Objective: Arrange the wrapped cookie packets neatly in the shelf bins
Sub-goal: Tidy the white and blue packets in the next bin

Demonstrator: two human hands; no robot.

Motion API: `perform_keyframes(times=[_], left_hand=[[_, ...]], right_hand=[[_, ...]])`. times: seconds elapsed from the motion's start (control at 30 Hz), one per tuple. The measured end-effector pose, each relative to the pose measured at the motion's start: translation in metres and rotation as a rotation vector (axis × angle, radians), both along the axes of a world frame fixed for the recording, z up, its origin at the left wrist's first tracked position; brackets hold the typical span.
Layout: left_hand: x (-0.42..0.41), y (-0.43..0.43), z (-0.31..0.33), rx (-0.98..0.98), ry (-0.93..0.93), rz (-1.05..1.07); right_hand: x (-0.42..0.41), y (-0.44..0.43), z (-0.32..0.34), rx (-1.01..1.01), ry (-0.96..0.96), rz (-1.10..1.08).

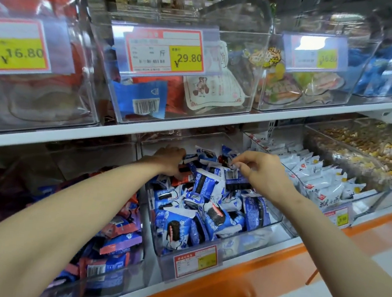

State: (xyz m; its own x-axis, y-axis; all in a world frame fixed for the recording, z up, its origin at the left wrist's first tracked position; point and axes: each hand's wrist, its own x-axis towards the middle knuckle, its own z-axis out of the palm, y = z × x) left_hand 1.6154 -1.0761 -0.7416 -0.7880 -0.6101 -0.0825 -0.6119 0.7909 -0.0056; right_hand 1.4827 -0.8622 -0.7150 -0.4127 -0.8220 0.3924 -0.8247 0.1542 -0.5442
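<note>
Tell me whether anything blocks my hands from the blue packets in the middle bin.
Nothing visible does. Both hands are inside the open bin: the left hand touches the packets, the right hand pinches a packet.

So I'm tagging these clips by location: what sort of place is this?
Most likely a shop's bulk snack aisle: clear bins on white shelves hold wrapped cookie packets, and yellow price tags hang on the bin fronts.
</note>
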Motion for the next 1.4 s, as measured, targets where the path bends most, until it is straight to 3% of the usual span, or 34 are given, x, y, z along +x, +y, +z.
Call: perform_keyframes(times=[0.23, 0.4, 0.77, 0.97, 1.07, 1.17, 1.3, 1.4], left_hand=[[-0.007, -0.004, -0.011, 0.043, -0.068, 0.064], [-0.005, 0.006, -0.011, -0.065, -0.062, 0.000], [0.062, 0.037, 0.043, -0.095, 0.232, 0.047], [0.136, 0.073, 0.046, 0.247, 0.517, 0.248], [0.161, 0.086, 0.040, 0.195, 0.543, 0.344], [0.170, 0.092, 0.031, 0.151, 0.634, 0.382], [0.173, 0.096, 0.022, 0.026, 0.661, 0.307], [0.172, 0.100, 0.020, -0.042, 0.633, 0.246]], right_hand=[[-0.010, 0.001, -0.006, 0.022, -0.011, -0.019], [-0.010, 0.000, -0.006, 0.039, 0.010, -0.021], [0.003, -0.005, -0.003, 0.055, 0.021, 0.016], [-0.004, -0.013, -0.007, 0.097, 0.113, -0.020], [-0.017, -0.016, -0.006, 0.076, 0.157, -0.098], [-0.023, -0.026, -0.002, 0.100, 0.285, -0.135], [-0.027, -0.049, -0.001, 0.424, 0.583, -0.206], [-0.025, -0.068, -0.007, 0.518, 0.711, -0.266]])
